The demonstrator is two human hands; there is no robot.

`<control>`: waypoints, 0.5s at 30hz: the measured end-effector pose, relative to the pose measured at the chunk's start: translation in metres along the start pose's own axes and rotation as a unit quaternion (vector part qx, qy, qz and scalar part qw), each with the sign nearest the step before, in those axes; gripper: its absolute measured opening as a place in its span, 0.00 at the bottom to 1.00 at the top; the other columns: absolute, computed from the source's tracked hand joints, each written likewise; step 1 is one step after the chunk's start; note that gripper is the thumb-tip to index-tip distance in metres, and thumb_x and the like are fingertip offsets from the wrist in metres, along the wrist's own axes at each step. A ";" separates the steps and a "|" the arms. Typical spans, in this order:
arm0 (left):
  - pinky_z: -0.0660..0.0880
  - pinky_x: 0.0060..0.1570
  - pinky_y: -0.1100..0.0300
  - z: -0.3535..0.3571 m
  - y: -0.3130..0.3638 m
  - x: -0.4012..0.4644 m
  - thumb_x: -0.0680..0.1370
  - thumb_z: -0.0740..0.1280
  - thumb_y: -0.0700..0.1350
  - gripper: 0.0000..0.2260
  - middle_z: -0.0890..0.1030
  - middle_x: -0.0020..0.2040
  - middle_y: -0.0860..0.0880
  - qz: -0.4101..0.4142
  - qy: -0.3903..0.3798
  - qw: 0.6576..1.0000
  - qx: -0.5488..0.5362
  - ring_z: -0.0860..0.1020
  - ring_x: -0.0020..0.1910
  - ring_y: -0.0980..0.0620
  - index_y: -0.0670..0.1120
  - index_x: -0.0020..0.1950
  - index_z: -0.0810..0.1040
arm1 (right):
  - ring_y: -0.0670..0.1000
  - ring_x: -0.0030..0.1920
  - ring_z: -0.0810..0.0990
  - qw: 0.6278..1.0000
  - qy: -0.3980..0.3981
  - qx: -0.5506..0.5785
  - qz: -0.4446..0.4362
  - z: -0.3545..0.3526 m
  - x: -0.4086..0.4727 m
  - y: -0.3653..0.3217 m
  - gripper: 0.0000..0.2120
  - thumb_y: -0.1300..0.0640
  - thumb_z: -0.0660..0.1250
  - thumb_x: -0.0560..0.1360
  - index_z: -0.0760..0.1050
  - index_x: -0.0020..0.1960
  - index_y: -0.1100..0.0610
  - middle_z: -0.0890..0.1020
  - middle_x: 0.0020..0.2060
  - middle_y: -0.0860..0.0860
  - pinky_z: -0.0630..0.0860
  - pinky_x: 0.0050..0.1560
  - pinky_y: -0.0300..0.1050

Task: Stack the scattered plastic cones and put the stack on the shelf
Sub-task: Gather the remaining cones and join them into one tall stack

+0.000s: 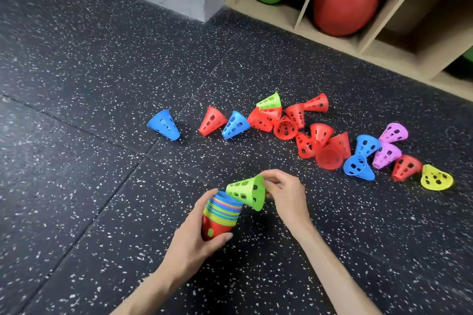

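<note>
L hand [202, 235] grips stack [221, 215]; R hand [286, 194] pinches green cone [245, 192] rim, tip pointing left, axis near-horizontal.

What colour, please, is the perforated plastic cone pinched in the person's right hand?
Lime green: the perforated plastic cone in the right hand, seen in the head view.

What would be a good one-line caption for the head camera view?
Left hand holds the cone stack while right hand brings a green cone to it; more cones lie scattered.

Green cone [245, 192], black-speckled floor [102, 84]
</note>
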State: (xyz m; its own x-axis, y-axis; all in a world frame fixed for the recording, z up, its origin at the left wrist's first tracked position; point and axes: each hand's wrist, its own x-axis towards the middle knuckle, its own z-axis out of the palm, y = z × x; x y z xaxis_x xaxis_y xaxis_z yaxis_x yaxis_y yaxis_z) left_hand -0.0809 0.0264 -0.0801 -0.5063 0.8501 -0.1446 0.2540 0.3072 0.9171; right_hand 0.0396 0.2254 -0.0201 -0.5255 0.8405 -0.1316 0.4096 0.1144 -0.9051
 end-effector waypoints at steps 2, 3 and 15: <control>0.75 0.66 0.58 0.001 0.000 -0.001 0.72 0.80 0.53 0.42 0.71 0.69 0.72 0.006 -0.011 1.000 0.005 0.77 0.63 0.65 0.75 0.74 0.57 | 0.43 0.40 0.84 0.999 -0.035 -0.023 -0.001 0.002 0.004 -0.002 0.13 0.65 0.68 0.77 0.86 0.47 0.49 0.87 0.41 0.42 0.78 0.38 0.36; 0.75 0.67 0.57 0.001 0.000 -0.002 0.72 0.80 0.52 0.42 0.71 0.70 0.71 0.009 -0.018 1.000 0.006 0.77 0.64 0.65 0.74 0.75 0.57 | 0.42 0.39 0.83 0.998 -0.049 -0.033 0.000 0.003 0.006 -0.003 0.13 0.65 0.68 0.77 0.86 0.47 0.49 0.87 0.41 0.42 0.77 0.37 0.35; 0.76 0.65 0.55 0.004 -0.006 -0.002 0.72 0.79 0.54 0.44 0.73 0.70 0.67 0.011 -0.028 1.000 0.003 0.78 0.63 0.62 0.73 0.78 0.53 | 0.35 0.53 0.81 0.976 -0.153 -0.151 0.027 0.020 -0.014 -0.006 0.15 0.44 0.60 0.83 0.85 0.55 0.46 0.86 0.50 0.38 0.76 0.58 0.40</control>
State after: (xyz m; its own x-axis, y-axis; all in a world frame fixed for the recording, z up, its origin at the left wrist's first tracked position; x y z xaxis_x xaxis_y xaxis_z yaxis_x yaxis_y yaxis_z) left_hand -0.0784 0.0247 -0.0872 -0.4530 0.8797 -0.1447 0.2704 0.2902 0.9180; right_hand 0.0292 0.2023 -0.0211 -0.6766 0.6569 -0.3326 0.6198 0.2642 -0.7390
